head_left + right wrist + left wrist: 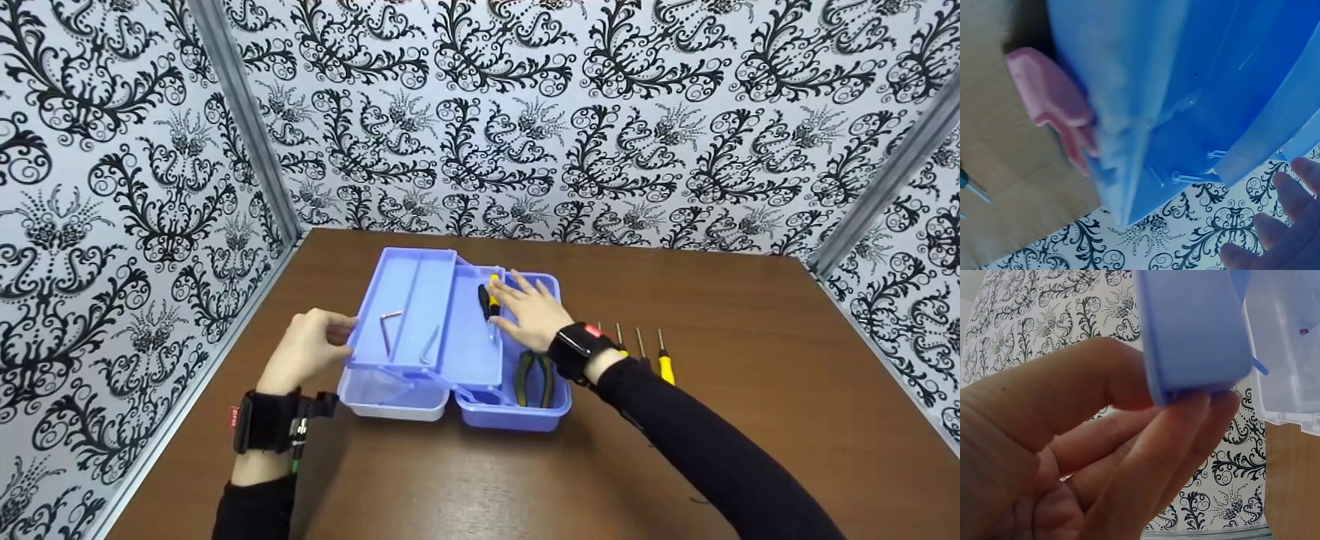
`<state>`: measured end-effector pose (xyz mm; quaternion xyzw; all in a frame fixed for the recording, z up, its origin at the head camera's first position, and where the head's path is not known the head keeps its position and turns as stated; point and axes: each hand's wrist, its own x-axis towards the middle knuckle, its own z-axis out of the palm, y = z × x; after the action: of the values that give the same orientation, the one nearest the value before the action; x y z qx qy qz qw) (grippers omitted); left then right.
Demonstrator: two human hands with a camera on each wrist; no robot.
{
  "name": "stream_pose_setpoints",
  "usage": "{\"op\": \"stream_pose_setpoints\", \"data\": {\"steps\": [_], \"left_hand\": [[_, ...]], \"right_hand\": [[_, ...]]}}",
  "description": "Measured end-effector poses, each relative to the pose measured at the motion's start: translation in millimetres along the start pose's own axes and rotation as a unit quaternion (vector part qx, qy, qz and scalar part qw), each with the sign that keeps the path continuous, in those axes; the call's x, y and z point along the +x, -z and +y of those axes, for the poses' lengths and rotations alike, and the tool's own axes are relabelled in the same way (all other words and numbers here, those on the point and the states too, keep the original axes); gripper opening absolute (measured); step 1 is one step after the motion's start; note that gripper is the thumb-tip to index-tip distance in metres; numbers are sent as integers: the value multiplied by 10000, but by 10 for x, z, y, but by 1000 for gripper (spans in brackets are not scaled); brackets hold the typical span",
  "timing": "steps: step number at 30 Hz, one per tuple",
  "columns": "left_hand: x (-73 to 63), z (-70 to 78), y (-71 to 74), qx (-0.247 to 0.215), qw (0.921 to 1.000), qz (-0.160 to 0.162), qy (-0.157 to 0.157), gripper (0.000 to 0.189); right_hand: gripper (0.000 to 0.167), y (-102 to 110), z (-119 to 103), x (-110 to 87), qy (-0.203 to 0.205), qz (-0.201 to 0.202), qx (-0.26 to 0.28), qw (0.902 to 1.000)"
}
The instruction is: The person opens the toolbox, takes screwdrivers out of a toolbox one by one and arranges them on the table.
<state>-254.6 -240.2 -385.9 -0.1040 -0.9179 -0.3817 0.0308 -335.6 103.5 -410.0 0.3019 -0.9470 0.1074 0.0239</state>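
A lilac toolbox [517,421] stands unfolded on the table, its stepped trays raised above the base. My left hand [300,349] pinches the left end of the upper tray [390,274] between thumb and fingers; the left wrist view shows this tray wall [1196,332] close up. Two small hex keys [387,334] lie in that tray. In the lower tray [469,360] are a black-handled screwdriver [484,300] and a yellow-and-black one [494,289]. Over the toolbox's right side, my right hand [534,315] spreads its fingers, holding nothing. Dark-handled pliers [534,379] lie in the base.
Several screwdrivers, one with a yellow handle [667,367], lie on the brown table [750,360] right of the toolbox, partly behind my right forearm. A translucent lid [397,405] sits under the upper tray. A pink latch [1050,93] shows on the box's side. Patterned walls [525,112] enclose the table.
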Motion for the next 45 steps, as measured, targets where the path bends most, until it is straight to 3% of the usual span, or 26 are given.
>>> {"op": "stream_pose_setpoints", "data": {"steps": [18,23,26,30,33,38,45], "left_hand": [[-30,-9,-3,116,9999,73,-99,39],[-38,-11,4,121,9998,85,-129,39],[-40,-10,4,99,9998,75,-133,39],[-33,-6,-1,57,9999,40,-146,40],[-28,-10,-4,100,9997,66,-222,39],[-17,-13,-5,221,9991,104,-357,37],[-7,-15,-7,184,9994,91,-284,38]], "right_hand": [[37,-134,-194,131,588,-28,-138,9982],[41,-136,-302,141,964,277,-626,9930],[31,-153,-348,161,1406,727,-1658,9734],[17,-206,-364,208,1948,1376,-3176,9178],[18,-235,-363,238,2217,1723,-3605,8895],[20,-257,-353,255,2468,1964,-3729,8726],[16,-217,-363,260,2754,1672,-3807,8668]]}}
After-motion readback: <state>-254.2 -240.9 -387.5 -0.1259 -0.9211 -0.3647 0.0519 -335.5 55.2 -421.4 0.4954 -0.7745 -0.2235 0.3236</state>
